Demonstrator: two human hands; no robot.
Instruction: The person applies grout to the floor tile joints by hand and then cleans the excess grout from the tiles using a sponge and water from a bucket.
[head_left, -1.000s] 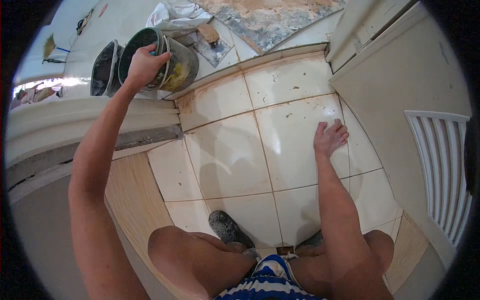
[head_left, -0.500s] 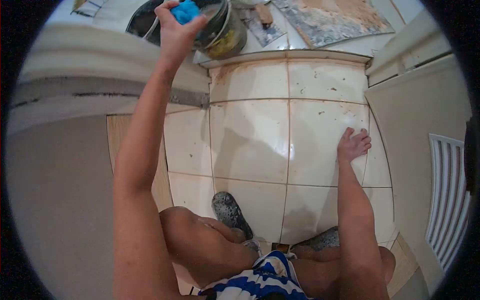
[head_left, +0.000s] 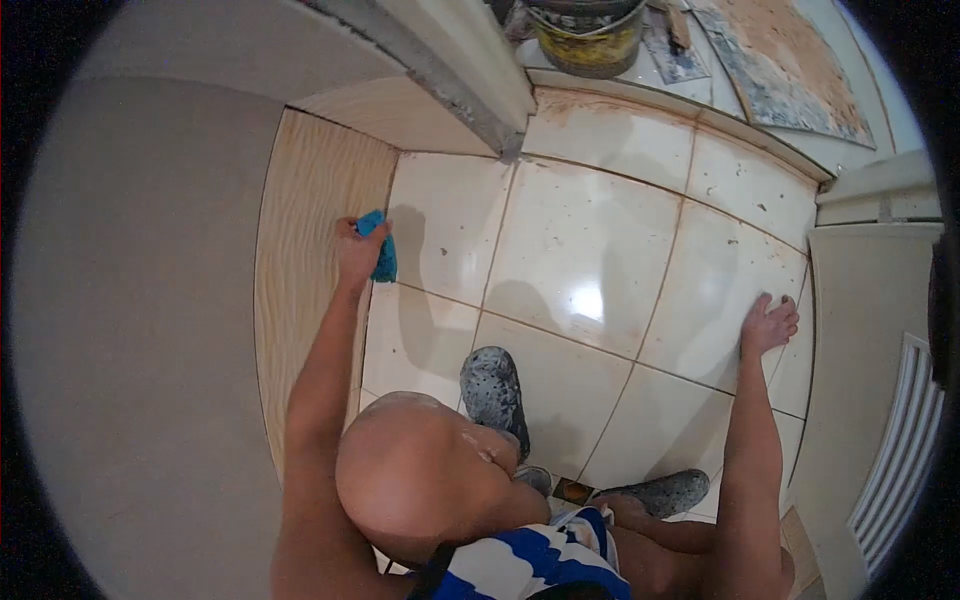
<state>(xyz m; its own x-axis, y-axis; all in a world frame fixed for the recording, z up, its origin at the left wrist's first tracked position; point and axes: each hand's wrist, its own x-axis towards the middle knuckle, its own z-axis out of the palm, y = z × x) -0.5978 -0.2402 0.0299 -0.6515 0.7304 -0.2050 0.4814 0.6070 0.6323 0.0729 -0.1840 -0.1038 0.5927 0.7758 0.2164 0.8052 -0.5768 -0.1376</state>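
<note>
My left hand (head_left: pixel 356 250) is closed around a crumpled blue cloth (head_left: pixel 382 255). It is beside the low wood-grain panel (head_left: pixel 305 230) on the left, where the panel meets the white tiled floor (head_left: pixel 570 235). The cloth hangs from the fingers along that edge, and its shadow falls on the tiles. Over on the right, my right hand (head_left: pixel 770 325) holds nothing. Its fingers are apart and bent, with the tips on a floor tile near the pale door.
A black bucket with yellow smears (head_left: pixel 590 40) stands beyond the raised sill (head_left: pixel 720 125). Near it lies a board coated in brown residue (head_left: pixel 790 65). My splattered shoes (head_left: pixel 492 395) are on the tiles, and a vented door panel (head_left: pixel 880 400) bounds the right side.
My left hand has come back from above the bucket to the wood-grain panel, still holding the blue cloth. The view has turned left; my right hand stays near the same floor spot.
</note>
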